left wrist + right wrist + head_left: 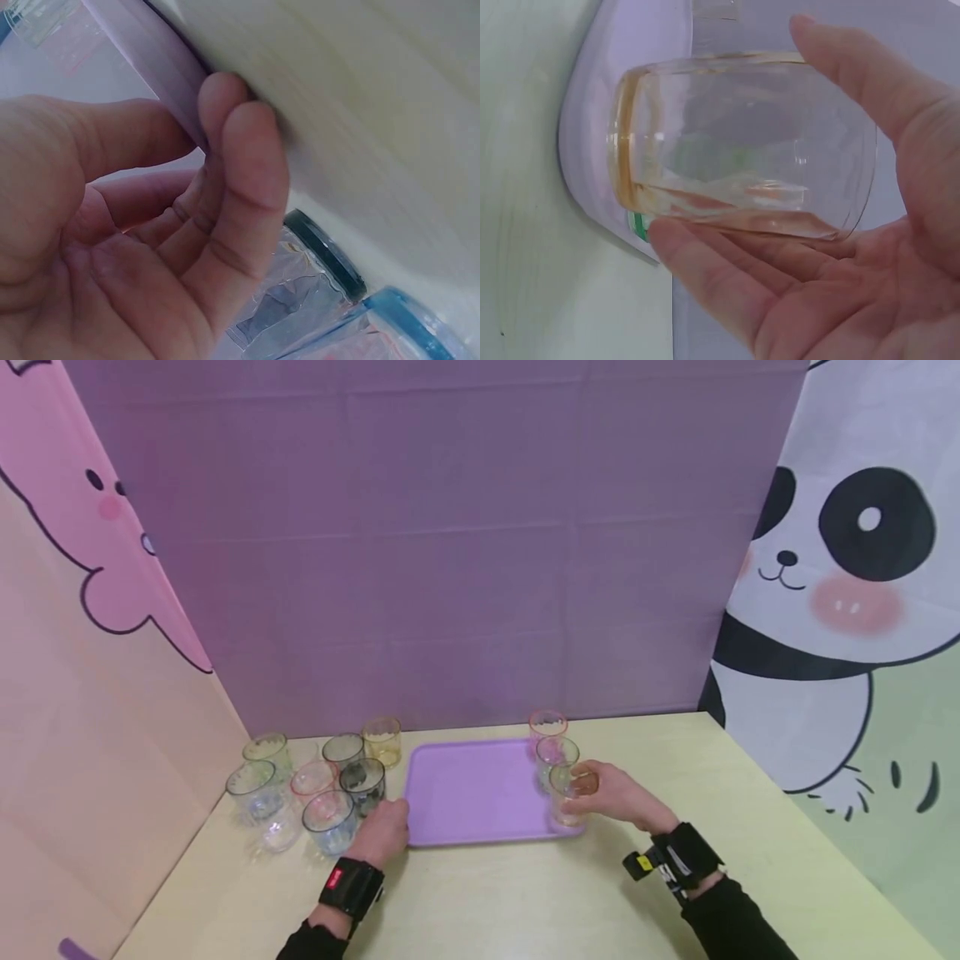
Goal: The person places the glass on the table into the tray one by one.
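Note:
A purple tray lies flat on the table. My left hand grips its near left corner; in the left wrist view the thumb and fingertips meet at the tray rim. At the tray's near right corner, my right hand holds a clear glass with an amber rim, thumb on one side and fingers on the other. Behind that glass, a green-rimmed glass and a pink-rimmed glass form a row along the tray's right side.
Several glasses with coloured rims cluster left of the tray, among them a blue-rimmed glass and a black-rimmed glass close by my left hand. A yellow glass stands at the back. A purple backdrop rises behind the table.

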A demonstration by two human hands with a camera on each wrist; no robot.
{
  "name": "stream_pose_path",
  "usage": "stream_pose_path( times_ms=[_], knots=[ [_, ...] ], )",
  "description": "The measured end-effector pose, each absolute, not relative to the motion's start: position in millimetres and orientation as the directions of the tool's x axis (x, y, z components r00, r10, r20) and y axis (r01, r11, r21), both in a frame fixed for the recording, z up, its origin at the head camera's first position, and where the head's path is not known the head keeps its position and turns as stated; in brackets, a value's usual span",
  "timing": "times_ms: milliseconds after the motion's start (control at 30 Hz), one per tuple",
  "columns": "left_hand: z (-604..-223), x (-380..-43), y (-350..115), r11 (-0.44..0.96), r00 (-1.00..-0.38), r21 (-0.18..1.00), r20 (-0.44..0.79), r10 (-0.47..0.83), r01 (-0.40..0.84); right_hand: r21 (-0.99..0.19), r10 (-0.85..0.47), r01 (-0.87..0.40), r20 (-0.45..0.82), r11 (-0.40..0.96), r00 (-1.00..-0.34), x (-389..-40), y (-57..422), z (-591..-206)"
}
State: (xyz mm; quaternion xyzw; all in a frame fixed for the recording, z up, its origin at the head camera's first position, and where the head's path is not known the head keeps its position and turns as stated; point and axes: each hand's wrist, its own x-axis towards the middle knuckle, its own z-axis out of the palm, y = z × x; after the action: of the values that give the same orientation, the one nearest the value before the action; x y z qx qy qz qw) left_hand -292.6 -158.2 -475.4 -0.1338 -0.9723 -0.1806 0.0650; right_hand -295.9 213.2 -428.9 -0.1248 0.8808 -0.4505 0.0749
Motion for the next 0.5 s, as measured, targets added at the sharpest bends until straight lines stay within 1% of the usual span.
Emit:
stream_pose_path(
  times_ms=[100, 300, 500],
  knots=[
    [-474.5, -293.3, -158.0, 0.898, -0.958, 0.341, 0.167, 0.233, 0.278, -0.792, -0.259, -0.149, -0.012, 0.592, -0.966, -294.8, 210.3, -429.5],
    [-473.8, -293.2, -157.8, 0.894, -0.959, 0.353, 0.162, 0.233, 0.277, -0.753, -0.246, -0.142, -0.027, 0.643, -0.969, -293.7, 205.1, -432.9],
    [-474.5, -292.6, -158.7, 0.893, -0.953, 0.341, 0.179, 0.245, 0.294, -0.734, -0.226, -0.15, -0.005, 0.662, -0.974, -297.0, 205.1, -438.4]
  ],
)
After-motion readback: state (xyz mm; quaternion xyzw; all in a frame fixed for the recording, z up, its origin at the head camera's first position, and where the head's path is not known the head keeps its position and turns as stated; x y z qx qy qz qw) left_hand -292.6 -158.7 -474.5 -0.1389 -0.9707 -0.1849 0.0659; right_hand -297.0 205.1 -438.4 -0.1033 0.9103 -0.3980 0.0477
